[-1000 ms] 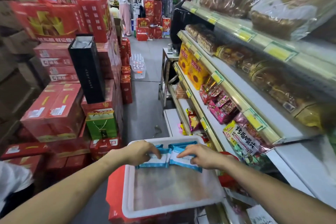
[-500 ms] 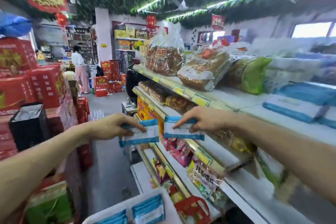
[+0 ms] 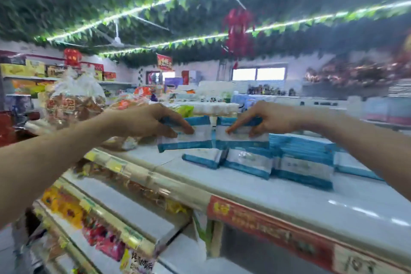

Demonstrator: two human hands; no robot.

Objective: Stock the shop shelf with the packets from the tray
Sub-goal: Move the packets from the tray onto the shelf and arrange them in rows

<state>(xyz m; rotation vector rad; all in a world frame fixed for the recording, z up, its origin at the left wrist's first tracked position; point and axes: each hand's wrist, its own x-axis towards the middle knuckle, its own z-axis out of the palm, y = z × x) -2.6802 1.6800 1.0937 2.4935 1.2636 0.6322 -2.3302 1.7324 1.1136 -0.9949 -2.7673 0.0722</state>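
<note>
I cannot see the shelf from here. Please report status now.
Left hand shut on left packet; right hand shut on right packet. Both above top shelf, over shelved packets. Nothing blocking.

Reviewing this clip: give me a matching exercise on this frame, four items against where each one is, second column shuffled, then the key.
Items
1. left hand
2. right hand
3. blue and white packets
4. red ornament

Places
A. hanging from the leafy ceiling
B. lying on the top shelf
C. holding the right packet above the shelf
D. holding the left packet above the shelf

Pairs: 1-D, 2-C, 3-B, 4-A
</note>
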